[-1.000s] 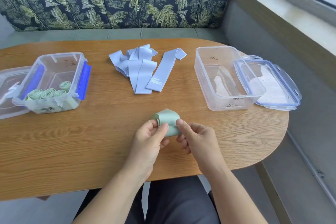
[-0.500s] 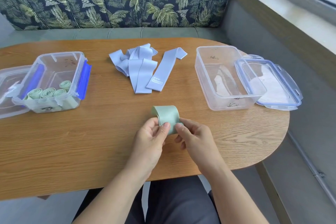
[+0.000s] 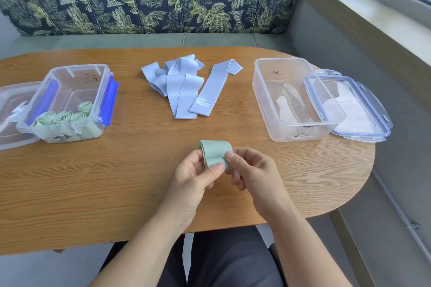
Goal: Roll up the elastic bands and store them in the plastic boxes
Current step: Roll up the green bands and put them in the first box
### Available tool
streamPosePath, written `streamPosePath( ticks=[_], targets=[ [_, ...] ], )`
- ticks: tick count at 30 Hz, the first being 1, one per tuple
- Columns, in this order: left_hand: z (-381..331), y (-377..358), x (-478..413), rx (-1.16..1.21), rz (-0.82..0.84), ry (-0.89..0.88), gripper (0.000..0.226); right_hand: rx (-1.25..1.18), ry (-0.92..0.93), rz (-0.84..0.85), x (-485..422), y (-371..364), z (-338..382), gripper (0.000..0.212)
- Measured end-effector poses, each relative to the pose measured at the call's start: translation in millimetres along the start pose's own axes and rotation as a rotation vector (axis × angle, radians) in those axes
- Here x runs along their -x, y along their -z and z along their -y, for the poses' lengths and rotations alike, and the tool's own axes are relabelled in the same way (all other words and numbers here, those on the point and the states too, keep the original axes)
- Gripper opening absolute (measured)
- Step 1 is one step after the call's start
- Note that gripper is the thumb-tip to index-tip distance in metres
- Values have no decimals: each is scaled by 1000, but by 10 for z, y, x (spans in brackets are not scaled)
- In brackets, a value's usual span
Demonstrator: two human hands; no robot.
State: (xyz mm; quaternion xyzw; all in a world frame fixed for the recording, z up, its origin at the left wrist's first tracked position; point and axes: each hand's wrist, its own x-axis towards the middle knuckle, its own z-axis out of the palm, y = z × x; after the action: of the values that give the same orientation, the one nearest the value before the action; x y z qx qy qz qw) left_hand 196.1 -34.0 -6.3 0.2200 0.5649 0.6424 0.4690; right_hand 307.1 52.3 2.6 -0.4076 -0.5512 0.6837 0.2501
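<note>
Pinching one green band (image 3: 215, 152) with both hands: left hand (image 3: 193, 177) curled round its left end, right hand (image 3: 254, 175) nipping the right edge, fingers (image 3: 245, 153) bent. Band is partly rolled, over the tabletop (image 3: 116, 182) at near middle; can't tell if it touches. Its lower part is hidden behind the thumbs. Two clear boxes: left box (image 3: 70, 91) holds four green rolls (image 3: 63, 117), lower halves blurred through the wall; right box (image 3: 291, 100) has pale patches inside, hard to make out. Two lids: left lid (image 3: 11, 109) cut off by the frame edge, right lid (image 3: 349, 105) just beside the right box. Blue bands (image 3: 179, 84) lie unrolled between the boxes; one with a label lies at the right side, the rest overlap, count unclear.
</note>
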Motion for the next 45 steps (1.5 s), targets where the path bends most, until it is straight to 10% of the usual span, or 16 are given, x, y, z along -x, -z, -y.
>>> streamPosePath(
  ticks=[7,13,27,34,45],
  targets=[
    [-16,-20,-19,-66,-76,-36,14,-57,-67,50,-16,21,-42,43],
    [14,11,-17,-191,-166,-98,28,-91,-46,117,-5,78,-60,14],
    [11,35,10,-122,-18,-57,31,-23,-94,31,-7,68,-17,50],
    [10,-17,18,-201,-107,-134,31,155,18,96,64,26,-13,25],
    [3,14,34,-57,21,-118,41,158,-10,76,91,25,5,66]
  ],
)
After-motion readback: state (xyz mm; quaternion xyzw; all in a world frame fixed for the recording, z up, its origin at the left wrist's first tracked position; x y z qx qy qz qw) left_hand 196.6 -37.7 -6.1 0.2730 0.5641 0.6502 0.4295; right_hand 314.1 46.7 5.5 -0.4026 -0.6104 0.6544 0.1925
